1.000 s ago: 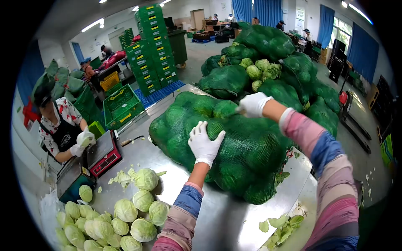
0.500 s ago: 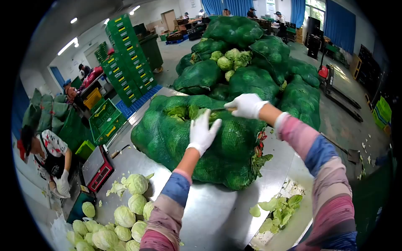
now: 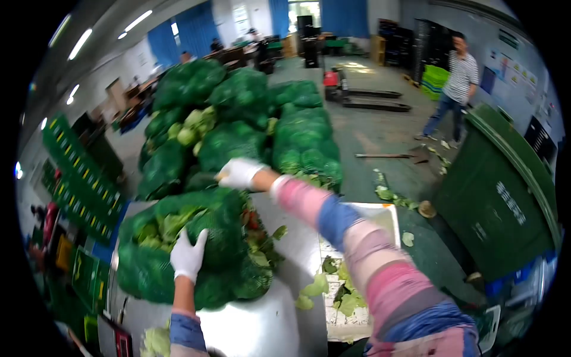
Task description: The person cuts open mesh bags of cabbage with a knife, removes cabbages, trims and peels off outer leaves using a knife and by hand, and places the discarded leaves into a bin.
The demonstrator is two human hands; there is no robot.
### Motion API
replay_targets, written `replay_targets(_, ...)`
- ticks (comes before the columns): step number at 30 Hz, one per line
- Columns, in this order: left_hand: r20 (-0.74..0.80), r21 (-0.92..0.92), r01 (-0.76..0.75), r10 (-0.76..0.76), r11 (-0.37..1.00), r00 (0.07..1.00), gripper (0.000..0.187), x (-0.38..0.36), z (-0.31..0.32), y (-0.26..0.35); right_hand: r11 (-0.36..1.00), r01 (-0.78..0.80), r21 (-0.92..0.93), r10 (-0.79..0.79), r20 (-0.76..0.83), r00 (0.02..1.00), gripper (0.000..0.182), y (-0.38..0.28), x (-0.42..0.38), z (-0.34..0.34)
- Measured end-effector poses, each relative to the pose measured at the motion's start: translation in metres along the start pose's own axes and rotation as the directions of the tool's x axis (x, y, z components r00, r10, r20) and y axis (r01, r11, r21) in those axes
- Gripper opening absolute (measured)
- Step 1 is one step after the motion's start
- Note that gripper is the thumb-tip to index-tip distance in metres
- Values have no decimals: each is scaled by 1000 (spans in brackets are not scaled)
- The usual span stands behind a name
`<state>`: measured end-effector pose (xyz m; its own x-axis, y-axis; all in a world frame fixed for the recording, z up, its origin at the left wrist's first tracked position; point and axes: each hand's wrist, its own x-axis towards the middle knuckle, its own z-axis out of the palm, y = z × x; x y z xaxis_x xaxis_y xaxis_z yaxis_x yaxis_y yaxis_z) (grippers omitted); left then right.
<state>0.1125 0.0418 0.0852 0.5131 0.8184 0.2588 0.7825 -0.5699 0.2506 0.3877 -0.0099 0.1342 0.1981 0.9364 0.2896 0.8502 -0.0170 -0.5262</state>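
A green net bag full of cabbages lies on the metal table, with leafy heads showing through a hole in its top. My left hand, in a white glove, rests on the bag beside the hole, thumb and fingers apart. Above the bag's far edge is my right hand, also gloved, its fingers closed. What it holds is blurred. Loose leaves and reddish bits lie at the bag's right end.
More filled net bags are piled behind the table. A white tray with leaves is at right. Beyond it are a green bin, a shovel, a pallet jack and a standing person. Stacked green crates are left.
The view has swung right, bringing the bin and standing person into sight. The hole in the bag looks wider. My right hand has moved off the hole's edge, up and to the right.
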Motion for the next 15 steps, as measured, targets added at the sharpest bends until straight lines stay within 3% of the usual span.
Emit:
replay_targets(1, 3, 21, 29, -29, 999, 1000, 82, 2, 1, 3, 926, -193, 325, 161, 124, 979, 37, -5, -4, 19)
replay_targets(2, 18, 48, 77, -78, 996, 997, 81, -5, 3, 1, 854, -199, 481, 151, 138, 979, 37, 4, -2, 59)
replay_targets(3, 1, 29, 68, -68, 997, 998, 78, -9, 12, -5, 803, -297, 516, 182, 263, 947, 37, 1, -9, 81)
replay_targets(4, -3, 12, 61, -61, 998, 998, 76, -18, 13, -4, 935, 75, 346, -28, -139, 990, 36, 14, -12, 138)
replay_targets(6, 21, 48, 48, -49, 998, 999, 74, -45, 26, -20, 886, -176, 430, 217, -48, 975, 37, -9, -50, 153)
replay_targets(8, 10, 57, 45, -46, 997, 999, 69, -71, 17, -20, 861, -154, 484, 201, -46, 978, 36, -24, -70, 152)
replay_targets(11, -97, 116, -112, 124, 987, 988, 67, -93, 26, -51, 890, -190, 415, 235, -60, 970, 33, -57, -81, 152)
replay_targets(15, -92, 106, -196, 206, 975, 974, 52, -120, 9, -67, 905, -183, 384, 273, -195, 942, 32, -86, -93, 172)
